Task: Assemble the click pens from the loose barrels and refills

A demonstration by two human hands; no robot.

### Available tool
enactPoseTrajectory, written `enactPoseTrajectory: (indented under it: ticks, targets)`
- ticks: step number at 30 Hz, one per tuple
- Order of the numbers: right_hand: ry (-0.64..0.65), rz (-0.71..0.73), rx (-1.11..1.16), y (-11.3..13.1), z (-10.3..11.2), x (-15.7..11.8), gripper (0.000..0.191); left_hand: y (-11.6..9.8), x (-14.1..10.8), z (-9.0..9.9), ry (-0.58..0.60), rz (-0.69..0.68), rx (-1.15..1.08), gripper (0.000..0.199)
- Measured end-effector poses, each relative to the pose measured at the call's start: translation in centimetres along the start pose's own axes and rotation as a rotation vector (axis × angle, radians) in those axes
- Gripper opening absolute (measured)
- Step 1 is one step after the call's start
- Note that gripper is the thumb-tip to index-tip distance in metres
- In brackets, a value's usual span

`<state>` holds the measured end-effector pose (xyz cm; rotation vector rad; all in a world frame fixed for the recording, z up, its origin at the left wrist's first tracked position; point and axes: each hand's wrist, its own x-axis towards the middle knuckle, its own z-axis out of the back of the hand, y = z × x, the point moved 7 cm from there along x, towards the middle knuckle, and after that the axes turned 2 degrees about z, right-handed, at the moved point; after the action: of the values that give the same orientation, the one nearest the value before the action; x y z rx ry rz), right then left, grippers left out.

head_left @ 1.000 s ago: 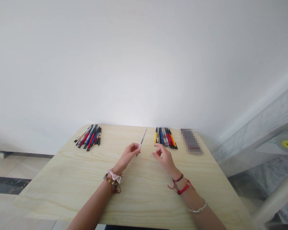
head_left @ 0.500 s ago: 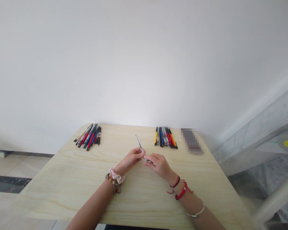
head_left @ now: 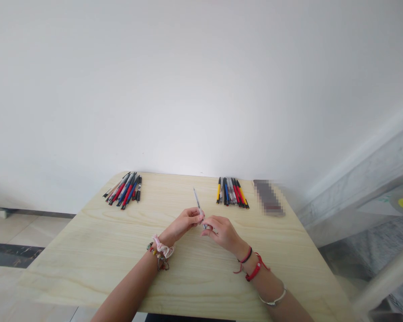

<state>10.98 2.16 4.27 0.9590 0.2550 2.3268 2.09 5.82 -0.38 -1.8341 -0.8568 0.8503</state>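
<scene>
A slim clear pen (head_left: 197, 199) is held between my two hands above the middle of the table, its thin tip pointing up and away from me. My left hand (head_left: 190, 219) pinches the barrel around its middle, thumb and fingers closed. At the pen's near end, my right hand (head_left: 220, 230) has its thumb and forefinger closed round it. That lower end is partly hidden by the fingers.
On the pale wooden table (head_left: 174, 277), a pile of several pens (head_left: 124, 190) lies at the back left. A row of several pens (head_left: 233, 191) lies back right, beside a blurred dark flat object (head_left: 269, 197). A white wall (head_left: 201, 89) stands behind.
The pen has turned slightly, its far tip shifting a little to the right and standing steeper. Both hands stay in nearly the same place, still on the pen.
</scene>
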Motion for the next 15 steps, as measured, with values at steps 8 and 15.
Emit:
enactPoseTrajectory:
  ticks: [8, 15]
  targets:
    - [0.028, 0.053, -0.049, 0.2, -0.1, -0.1, 0.023, 0.1, 0.2, 2.0, -0.155, -0.004, -0.006, 0.035]
    - [0.029, 0.094, -0.092, 1.0, -0.8, -0.3, 0.023, 0.4, 0.4, 2.0, -0.133, -0.008, -0.063, 0.030]
